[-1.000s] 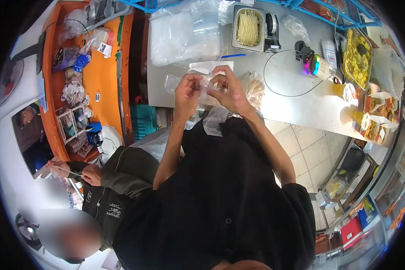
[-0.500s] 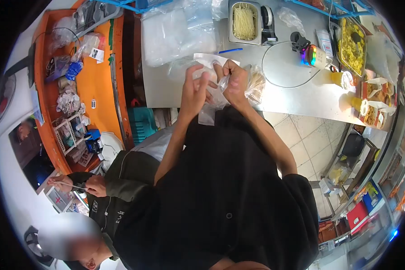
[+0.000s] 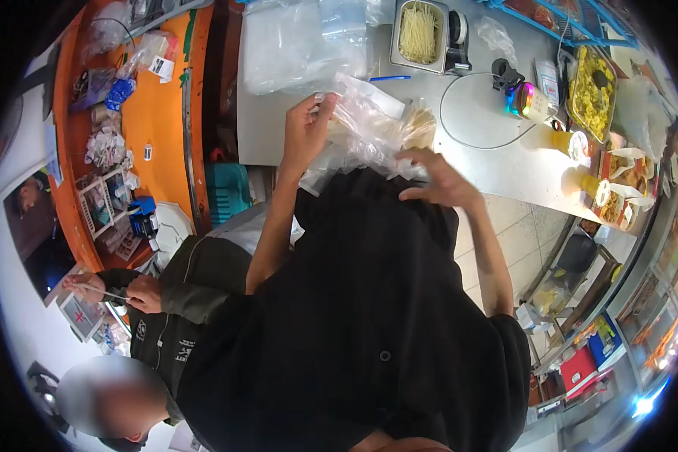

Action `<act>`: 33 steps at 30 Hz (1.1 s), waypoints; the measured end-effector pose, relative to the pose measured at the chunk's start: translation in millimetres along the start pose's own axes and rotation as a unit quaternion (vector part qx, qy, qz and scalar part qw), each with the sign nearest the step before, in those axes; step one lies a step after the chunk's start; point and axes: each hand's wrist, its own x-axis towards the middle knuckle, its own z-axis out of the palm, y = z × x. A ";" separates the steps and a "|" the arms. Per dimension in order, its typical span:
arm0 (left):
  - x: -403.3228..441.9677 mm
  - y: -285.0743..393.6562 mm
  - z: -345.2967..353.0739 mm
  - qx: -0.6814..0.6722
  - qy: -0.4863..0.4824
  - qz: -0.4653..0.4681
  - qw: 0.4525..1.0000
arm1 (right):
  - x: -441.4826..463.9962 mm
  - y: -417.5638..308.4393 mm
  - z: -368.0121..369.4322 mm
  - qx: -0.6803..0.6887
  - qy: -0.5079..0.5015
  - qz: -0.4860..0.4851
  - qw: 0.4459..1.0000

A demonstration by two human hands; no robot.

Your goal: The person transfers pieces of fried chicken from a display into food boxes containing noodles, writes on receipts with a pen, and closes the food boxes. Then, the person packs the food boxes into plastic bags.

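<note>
A crinkled clear plastic bag (image 3: pixel 365 124) lies at the front edge of the metal counter, against my black clothing. My left hand (image 3: pixel 309 132) pinches its upper left edge between thumb and fingers. To the bag's lower right, my right hand (image 3: pixel 438 179) is open, its thumb and fingers apart and nothing visible between them. Next to the bag is a see-through bundle with pale brown contents (image 3: pixel 419 126), whose kind I cannot make out. White paper (image 3: pixel 380 98) shows partly behind the plastic.
Behind lie a stack of clear bags (image 3: pixel 294 45), a blue pen (image 3: pixel 389 78) and a metal tin of thin pale sticks (image 3: pixel 419 34). Rightward are a cable loop, a lit jar (image 3: pixel 531 103), yellow cups and a tray of yellow food (image 3: pixel 594 94). A person (image 3: pixel 196 301) sits at left.
My right hand has let go of the gathered plastic, opened and moved down and right. My left hand has shifted left and closed on the bag's edge. The plastic is more spread out.
</note>
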 end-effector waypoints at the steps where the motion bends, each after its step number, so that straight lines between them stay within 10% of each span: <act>1: -4.3 11.0 0.1 -0.011 -0.019 0.025 0.999 | 0.2 -4.5 -10.5 0.071 0.009 0.033 0.997; 4: -9.9 30.6 0.1 0.070 -0.067 0.149 0.984 | 40.1 -26.0 -13.2 -0.002 0.200 -0.053 0.978; 8: -21.5 45.5 0.8 0.098 -0.102 0.183 0.973 | 77.6 -20.1 27.4 0.044 0.142 -0.146 0.978; 10: -33.4 36.4 -16.1 0.073 -0.005 0.166 0.983 | 77.4 -19.2 33.3 0.289 0.191 -0.027 0.938; 13: -66.2 -7.4 -49.8 0.261 -0.110 -0.030 0.958 | 79.8 -6.1 39.6 0.504 0.240 0.077 0.826; 19: -66.0 -56.5 6.1 0.204 -0.030 0.171 0.963 | 81.9 5.2 39.3 0.681 0.212 0.122 0.691; 25: -48.0 32.3 8.8 0.181 -0.132 0.264 0.938 | 69.0 22.2 28.4 0.700 0.202 0.235 0.644; 33: 11.2 -49.9 64.6 -0.303 -0.232 -0.079 0.921 | 53.6 30.1 35.1 0.628 0.246 0.324 0.664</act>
